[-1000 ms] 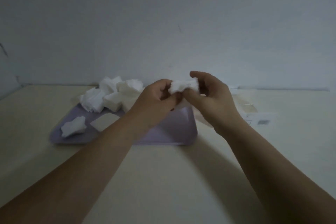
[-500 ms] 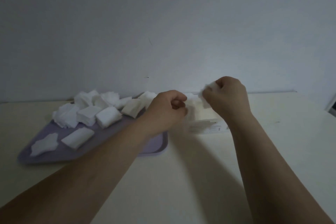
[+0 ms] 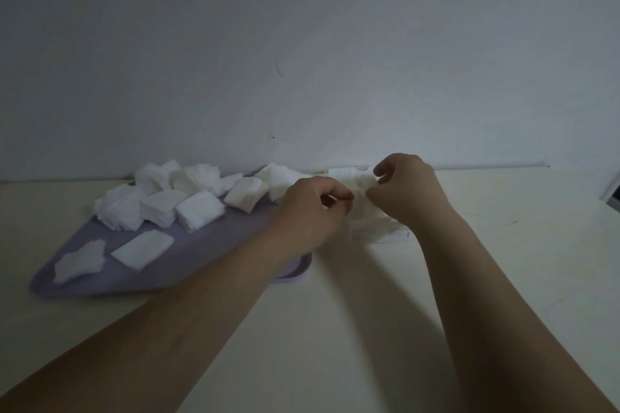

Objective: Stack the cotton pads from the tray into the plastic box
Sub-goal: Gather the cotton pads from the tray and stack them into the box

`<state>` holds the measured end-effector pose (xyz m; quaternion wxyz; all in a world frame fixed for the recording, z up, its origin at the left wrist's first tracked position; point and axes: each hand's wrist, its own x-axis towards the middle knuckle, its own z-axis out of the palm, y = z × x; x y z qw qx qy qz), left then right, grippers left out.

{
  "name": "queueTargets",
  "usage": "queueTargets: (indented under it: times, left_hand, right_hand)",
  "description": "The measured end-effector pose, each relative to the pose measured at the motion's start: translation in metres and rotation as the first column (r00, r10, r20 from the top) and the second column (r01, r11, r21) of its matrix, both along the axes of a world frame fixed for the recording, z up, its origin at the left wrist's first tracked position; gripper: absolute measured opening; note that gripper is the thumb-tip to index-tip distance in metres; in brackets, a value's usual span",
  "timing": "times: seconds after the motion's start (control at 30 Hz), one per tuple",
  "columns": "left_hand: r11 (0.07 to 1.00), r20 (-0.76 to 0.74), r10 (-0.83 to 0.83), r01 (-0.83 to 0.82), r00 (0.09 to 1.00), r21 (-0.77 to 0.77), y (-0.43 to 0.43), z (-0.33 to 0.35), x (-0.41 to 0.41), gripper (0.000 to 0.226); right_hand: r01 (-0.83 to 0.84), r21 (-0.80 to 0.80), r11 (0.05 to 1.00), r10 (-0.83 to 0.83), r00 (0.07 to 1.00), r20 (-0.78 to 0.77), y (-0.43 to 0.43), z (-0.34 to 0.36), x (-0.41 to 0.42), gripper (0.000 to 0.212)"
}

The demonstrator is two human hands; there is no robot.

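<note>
Step in hand, by judgement: seating a small stack in the plastic box (image 3: 379, 233), which stands on the counter (image 3: 503, 278) just right of the tray (image 3: 188, 265). The right hand (image 3: 407, 193) pinches the held pads (image 3: 359, 178) above the box. The left hand (image 3: 313, 211) is curled beside them; whether it grips anything cannot be told. Other cotton pads (image 3: 201, 208) lie heaped on the tray. The next move calls for lowering the stack flat and square

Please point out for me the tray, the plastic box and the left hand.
tray (image 3: 214, 255): head view, bare purple floor.
plastic box (image 3: 377, 233): head view, front wall with the label.
left hand (image 3: 310, 214): head view, back of the hand.
</note>
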<state>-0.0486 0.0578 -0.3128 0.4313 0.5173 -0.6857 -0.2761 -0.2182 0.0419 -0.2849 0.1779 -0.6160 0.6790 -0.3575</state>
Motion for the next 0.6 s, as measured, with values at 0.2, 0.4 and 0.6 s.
queueTargets:
  times: [0.2, 0.4, 0.6]
  left_hand:
    - [1.0, 0.029, -0.022, 0.023, 0.999, -0.013, 0.001, -0.004, 0.003, 0.005]
    - [0.965, 0.366, 0.187, -0.1, 0.912, -0.244, -0.019, 0.005, 0.048, 0.015]
    - [0.993, 0.735, 0.1, -0.119, 0.67, -0.026, -0.031, -0.006, 0.099, 0.059]
  right_hand:
    - [-0.026, -0.06, 0.998, 0.018, 0.99, -0.141, 0.0, -0.002, 0.01, 0.012]
    - [-0.002, -0.173, 0.985, -0.031, 0.981, -0.192, 0.009, -0.001, 0.023, 0.018]
    - [0.002, -0.356, 0.934, -0.106, 0.956, -0.273, 0.012, -0.008, 0.042, 0.018]
